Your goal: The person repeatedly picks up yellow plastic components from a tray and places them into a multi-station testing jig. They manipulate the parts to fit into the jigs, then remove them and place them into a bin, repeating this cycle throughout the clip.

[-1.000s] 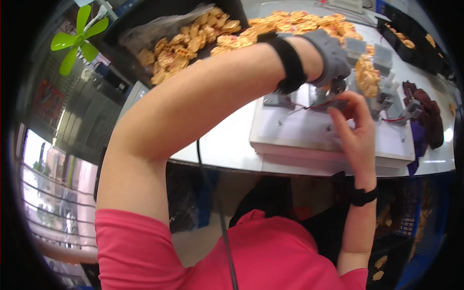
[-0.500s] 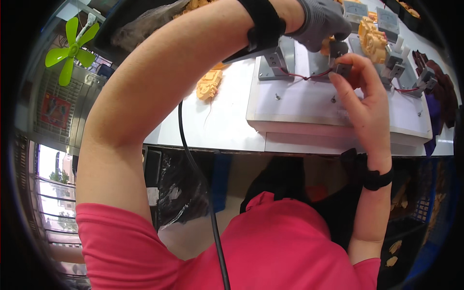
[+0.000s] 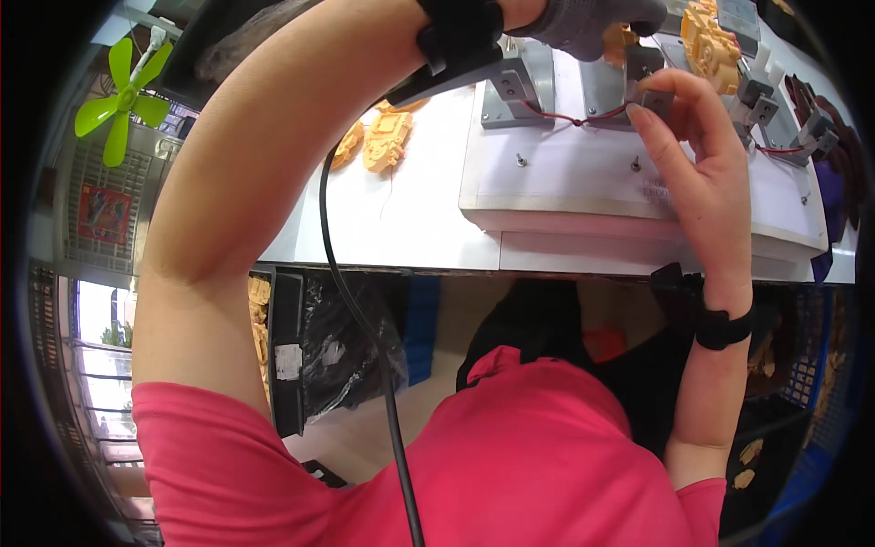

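Note:
My left hand (image 3: 592, 23), in a grey glove, curls over an orange-yellow plastic part (image 3: 620, 41) at the middle fixture (image 3: 600, 87). Its fingertips run close to the top edge of the picture. Bare, my right hand (image 3: 706, 150) closes thumb and fingers round a small grey metal block (image 3: 656, 98) on the near side of that fixture. Red wires (image 3: 576, 120) run from there to the left fixture (image 3: 515, 87). Another orange-yellow moulded part (image 3: 709, 46) stands upright on the fixture to the right.
The fixtures sit on a raised white board (image 3: 565, 187) with small screws, such as one screw (image 3: 521, 160), standing up from it. Loose orange-yellow parts (image 3: 386, 141) lie on the white table (image 3: 428, 219). A black cable (image 3: 365, 319) hangs in front of me. A green fan (image 3: 123, 100) is far left.
The view has shifted a little, and the fixtures sit higher in the picture. Both hands remain at the middle fixture, my left on the plastic part and my right on the metal block.

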Motion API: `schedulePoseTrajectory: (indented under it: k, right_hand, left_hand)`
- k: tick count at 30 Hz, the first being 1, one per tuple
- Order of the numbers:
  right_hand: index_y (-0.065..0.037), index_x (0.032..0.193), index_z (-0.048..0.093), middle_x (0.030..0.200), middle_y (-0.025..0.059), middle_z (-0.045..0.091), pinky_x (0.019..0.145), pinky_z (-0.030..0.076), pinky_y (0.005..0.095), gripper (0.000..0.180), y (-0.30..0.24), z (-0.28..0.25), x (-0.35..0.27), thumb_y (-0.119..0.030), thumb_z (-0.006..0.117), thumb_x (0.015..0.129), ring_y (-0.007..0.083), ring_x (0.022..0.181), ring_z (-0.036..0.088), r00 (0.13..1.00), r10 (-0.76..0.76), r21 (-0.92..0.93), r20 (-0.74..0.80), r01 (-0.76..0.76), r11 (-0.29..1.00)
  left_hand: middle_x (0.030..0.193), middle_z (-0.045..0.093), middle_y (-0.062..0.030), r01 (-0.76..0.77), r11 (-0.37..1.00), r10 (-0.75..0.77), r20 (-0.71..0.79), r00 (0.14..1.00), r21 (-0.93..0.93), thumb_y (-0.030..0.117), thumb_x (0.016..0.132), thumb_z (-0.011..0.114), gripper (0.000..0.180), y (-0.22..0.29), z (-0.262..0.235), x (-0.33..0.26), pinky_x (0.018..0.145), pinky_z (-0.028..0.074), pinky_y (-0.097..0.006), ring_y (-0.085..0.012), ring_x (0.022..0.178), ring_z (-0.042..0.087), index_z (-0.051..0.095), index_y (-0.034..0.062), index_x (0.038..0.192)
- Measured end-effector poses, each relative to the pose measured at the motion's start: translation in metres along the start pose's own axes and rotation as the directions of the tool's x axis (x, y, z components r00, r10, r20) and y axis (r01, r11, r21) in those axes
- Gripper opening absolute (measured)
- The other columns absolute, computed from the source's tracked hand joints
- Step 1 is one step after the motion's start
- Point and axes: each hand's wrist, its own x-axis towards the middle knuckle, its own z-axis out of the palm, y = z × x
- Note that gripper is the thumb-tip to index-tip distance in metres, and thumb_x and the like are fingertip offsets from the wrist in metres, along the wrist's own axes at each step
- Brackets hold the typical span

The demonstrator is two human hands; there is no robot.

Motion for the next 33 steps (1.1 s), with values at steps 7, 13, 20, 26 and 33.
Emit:
schedulePoseTrajectory:
  k: [7,13,20,26,33]
  right_hand:
    - [-0.007,0.114,0.063,0.082,-0.0015,0.058,0.070,0.045,0.0230,0.024,-0.008,0.015,-0.006,-0.013,0.072,0.092,0.0069,0.076,0.055,0.996,-0.029,0.073,0.086,0.023,0.997]
    - [-0.007,0.121,0.063,0.090,-0.0013,0.056,0.079,0.045,0.0229,0.028,0.008,-0.007,-0.001,-0.008,0.068,0.093,0.0080,0.084,0.055,0.998,-0.048,-0.092,0.035,0.051,0.994]
    - [-0.007,0.127,0.061,0.094,0.0000,0.056,0.082,0.046,0.0248,0.034,0.002,0.002,-0.007,-0.007,0.068,0.093,0.0099,0.085,0.055,0.998,-0.008,-0.059,0.054,0.012,0.998]
    - [-0.008,0.128,0.060,0.098,0.0015,0.059,0.077,0.048,0.0251,0.036,-0.003,0.000,-0.004,-0.005,0.067,0.093,0.0097,0.084,0.056,0.998,-0.027,-0.128,0.056,0.034,0.991]
    - [-0.008,0.130,0.059,0.110,0.0082,0.065,0.080,0.048,0.0301,0.042,-0.016,-0.007,-0.005,-0.008,0.071,0.089,0.0164,0.091,0.064,0.999,-0.008,-0.181,0.045,0.016,0.983]
  left_hand:
    - [0.101,0.070,-0.0140,0.162,0.961,-0.179,-0.057,0.982,-0.225,0.008,0.081,0.071,0.039,-0.011,-0.060,-0.074,0.070,0.058,-0.032,-0.0225,0.082,0.068,0.061,0.0001,0.117]
    - [0.100,0.066,-0.0088,0.547,0.828,-0.536,-0.470,0.702,-0.127,0.010,0.078,0.076,0.038,-0.039,0.029,-0.246,0.089,0.052,-0.038,-0.0257,0.100,0.065,0.066,0.0099,0.114]
    - [0.122,0.065,-0.0205,0.901,-0.380,-0.925,0.114,-0.363,-0.210,0.025,0.072,0.079,0.061,0.074,0.145,-0.584,0.099,0.049,-0.038,-0.0319,0.111,0.064,0.061,0.0023,0.125]
    - [0.137,0.056,-0.0233,0.941,-0.328,-0.944,0.010,-0.329,-0.088,0.027,0.079,0.076,0.078,0.068,0.183,-0.616,0.107,0.044,-0.041,-0.0358,0.127,0.054,0.045,0.0029,0.146]
    - [0.147,0.049,-0.0114,0.685,0.355,-0.934,-0.221,0.280,-0.636,0.009,0.090,0.068,0.060,0.069,0.136,-0.290,0.116,0.031,-0.040,-0.0271,0.139,0.042,0.045,0.0048,0.145]
